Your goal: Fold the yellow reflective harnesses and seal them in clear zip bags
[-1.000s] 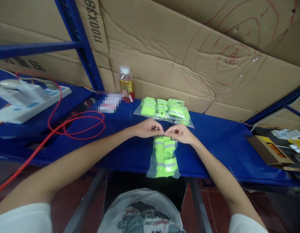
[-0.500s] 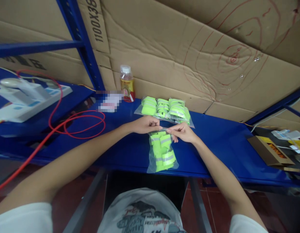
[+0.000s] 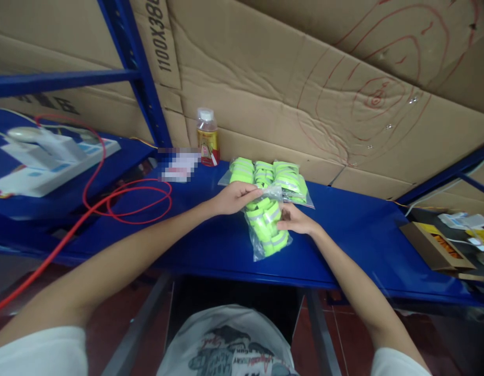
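Observation:
A clear plastic bag of yellow-green reflective bands [image 3: 267, 227] is between my hands above the blue table. My left hand [image 3: 238, 197] pinches the bag near its top edge, at the upper left. At the bag's right side, my right hand [image 3: 297, 218] grips it with thumb and fingers. The bag's upper flap is raised and tilts to the right. Just behind it on the table lie several more clear bags of the same bands [image 3: 287, 175], partly covered by the held bag.
A bottle [image 3: 207, 138] with a white cap stands at the back beside a blurred white paper [image 3: 180, 166]. Red cable [image 3: 138, 201] coils on the left, near a white power strip [image 3: 57, 162]. An open cardboard box [image 3: 434, 245] lies at the right. Cardboard [image 3: 265, 68] walls the back.
My right hand has gone from the bag's top edge down to its right side. The bag has shifted slightly right and up, and its top flap now stands raised.

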The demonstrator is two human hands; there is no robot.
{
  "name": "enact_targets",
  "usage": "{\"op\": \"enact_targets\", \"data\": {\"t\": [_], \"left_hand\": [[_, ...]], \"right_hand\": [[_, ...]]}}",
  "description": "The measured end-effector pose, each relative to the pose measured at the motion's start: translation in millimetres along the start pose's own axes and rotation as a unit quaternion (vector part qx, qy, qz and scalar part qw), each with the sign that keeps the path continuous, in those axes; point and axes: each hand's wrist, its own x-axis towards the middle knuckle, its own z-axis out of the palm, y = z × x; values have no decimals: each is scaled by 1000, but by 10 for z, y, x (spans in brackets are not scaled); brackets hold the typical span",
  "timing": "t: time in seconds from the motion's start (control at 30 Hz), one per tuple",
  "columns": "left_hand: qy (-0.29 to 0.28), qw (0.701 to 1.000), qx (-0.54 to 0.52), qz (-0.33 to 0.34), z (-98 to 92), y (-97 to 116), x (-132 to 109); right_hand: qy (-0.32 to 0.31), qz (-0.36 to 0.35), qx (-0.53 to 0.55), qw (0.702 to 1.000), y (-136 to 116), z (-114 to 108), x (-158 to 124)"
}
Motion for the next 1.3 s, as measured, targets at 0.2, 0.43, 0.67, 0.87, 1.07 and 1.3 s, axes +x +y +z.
{"op": "enact_targets", "data": {"t": [0.2, 0.43, 0.67, 0.87, 1.07, 1.3], "left_hand": [[92, 975, -166, -118, -22, -248, 52], [-33, 976, -174, -124, 84, -282, -42], [-33, 987, -155, -5, 135, -150, -103], [30, 998, -41, 40, 29, -195, -27], [114, 969, 214, 53, -228, -513, 76], [148, 935, 323, 5, -272, -646, 71]], "right_hand": [[134, 10, -52, 990, -34, 54, -17], [366, -100, -153, 913, -101, -5, -33], [192, -219, -405, 867, -33, 97, -90], [239, -184, -464, 833, -22, -3, -84], [208, -158, -473, 841, -4, 23, -25], [126, -125, -500, 848, 116, 130, 8]]}}
